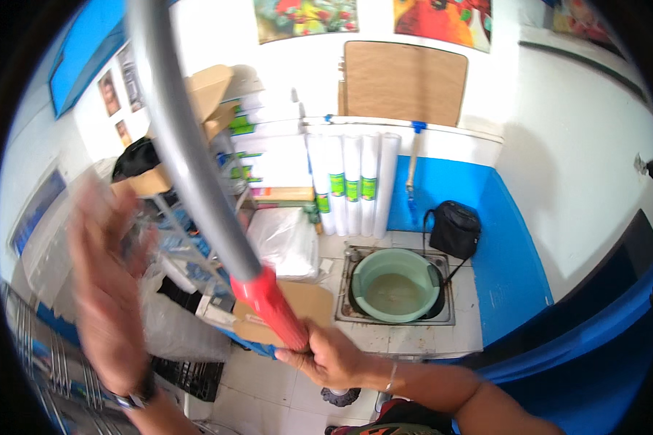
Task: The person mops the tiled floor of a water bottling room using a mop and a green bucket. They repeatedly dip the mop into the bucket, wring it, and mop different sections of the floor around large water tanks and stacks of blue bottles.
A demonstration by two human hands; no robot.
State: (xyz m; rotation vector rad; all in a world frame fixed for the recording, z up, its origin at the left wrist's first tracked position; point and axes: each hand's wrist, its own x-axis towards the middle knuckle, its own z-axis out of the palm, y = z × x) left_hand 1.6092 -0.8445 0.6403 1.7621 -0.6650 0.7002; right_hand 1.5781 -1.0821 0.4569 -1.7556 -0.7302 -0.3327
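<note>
My right hand (334, 359) is closed around the lower end of a long grey pole (189, 156) with a red plastic grip (272, 308). The pole slants up and to the left, past the top of the view, so its far end is out of sight. Raised at the left, my left hand (112, 283) is smeared by motion. Its fingers point upward, stretched out, and it holds nothing. A gap separates it from the pole.
A green basin (395, 286) with cloudy water sits in the sink, beside a black bag (455, 230). White rolls (352, 185) with green labels stand against the wall. Shelving with boxes fills the left. A cardboard piece (297, 297) and a black crate (196, 378) are nearer.
</note>
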